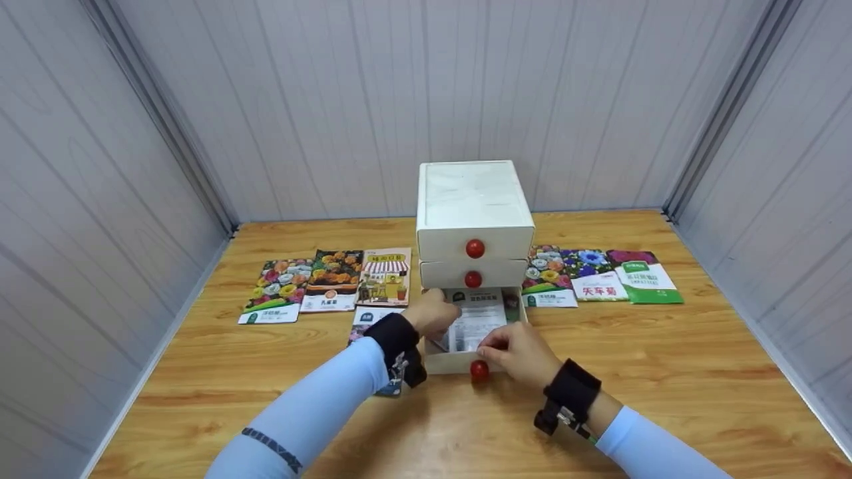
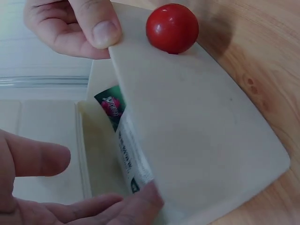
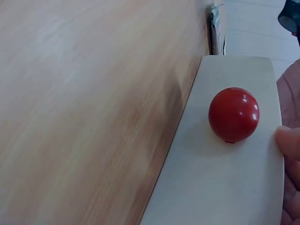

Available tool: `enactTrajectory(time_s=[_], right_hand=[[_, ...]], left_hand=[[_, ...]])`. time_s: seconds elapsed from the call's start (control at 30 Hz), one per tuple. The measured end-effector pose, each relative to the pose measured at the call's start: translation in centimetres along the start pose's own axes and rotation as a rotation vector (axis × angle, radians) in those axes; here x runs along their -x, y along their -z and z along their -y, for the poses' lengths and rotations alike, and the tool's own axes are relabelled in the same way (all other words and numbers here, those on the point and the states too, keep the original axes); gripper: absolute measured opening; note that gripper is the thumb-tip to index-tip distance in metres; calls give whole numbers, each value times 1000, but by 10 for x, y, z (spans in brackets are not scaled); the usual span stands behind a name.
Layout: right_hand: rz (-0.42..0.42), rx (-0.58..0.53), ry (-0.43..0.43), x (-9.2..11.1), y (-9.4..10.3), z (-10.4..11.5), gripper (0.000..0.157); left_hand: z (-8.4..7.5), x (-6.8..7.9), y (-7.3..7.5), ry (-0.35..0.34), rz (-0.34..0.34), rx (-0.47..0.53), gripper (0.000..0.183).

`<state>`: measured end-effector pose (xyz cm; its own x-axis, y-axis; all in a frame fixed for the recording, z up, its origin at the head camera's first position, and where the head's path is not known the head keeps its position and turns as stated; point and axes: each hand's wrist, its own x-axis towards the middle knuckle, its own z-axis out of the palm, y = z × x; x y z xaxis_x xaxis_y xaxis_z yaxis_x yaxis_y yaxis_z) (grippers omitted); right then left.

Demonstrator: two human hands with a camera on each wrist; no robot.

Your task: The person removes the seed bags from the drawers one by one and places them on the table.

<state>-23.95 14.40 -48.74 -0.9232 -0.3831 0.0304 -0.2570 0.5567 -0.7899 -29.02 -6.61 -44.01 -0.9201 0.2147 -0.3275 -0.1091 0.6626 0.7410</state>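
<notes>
The bottom drawer (image 1: pixel 449 363) of a small white cabinet (image 1: pixel 474 194) is pulled out, with a red round knob (image 3: pixel 234 115) on its front. Inside lies a seed packet (image 1: pixel 479 318), its pale printed side up, beside another with a green and pink corner (image 2: pixel 111 104). My left hand (image 1: pixel 432 315) reaches into the drawer's left side; in the left wrist view its thumb and fingers are apart, the fingertips at the packet by the front panel. My right hand (image 1: pixel 522 352) pinches the top edge of the drawer front, thumb outside.
Left of the cabinet, several seed packets (image 1: pixel 331 281) lie in a row, and another packet (image 1: pixel 373 315) is partly hidden under my left arm. More packets (image 1: pixel 599 276) lie to the right. The two upper drawers (image 1: pixel 439 245) are closed. Pale walls (image 1: pixel 319 113) enclose the wooden table (image 1: pixel 639 352).
</notes>
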Motion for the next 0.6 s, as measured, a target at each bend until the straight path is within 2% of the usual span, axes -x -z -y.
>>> enactTrajectory(time_s=[0.13, 0.27, 0.4, 0.5, 0.6], right_hand=[[31, -6, -13, -2, 2, 2, 9], [64, 2, 11, -5, 5, 2, 10], [78, 7, 19, -8, 10, 5, 16], [65, 15, -48, -11, 14, 8, 23], [47, 30, -138, -16, 17, 13, 33]], left_hand=[[0, -3, -3, -20, 30, -70, 26], [-2, -5, -5, -30, 49, -66, 16], [-2, -4, -9, -44, 34, -102, 31], [-3, -4, -11, -64, 14, -170, 42], [-5, -6, -13, -62, 13, -205, 42]])
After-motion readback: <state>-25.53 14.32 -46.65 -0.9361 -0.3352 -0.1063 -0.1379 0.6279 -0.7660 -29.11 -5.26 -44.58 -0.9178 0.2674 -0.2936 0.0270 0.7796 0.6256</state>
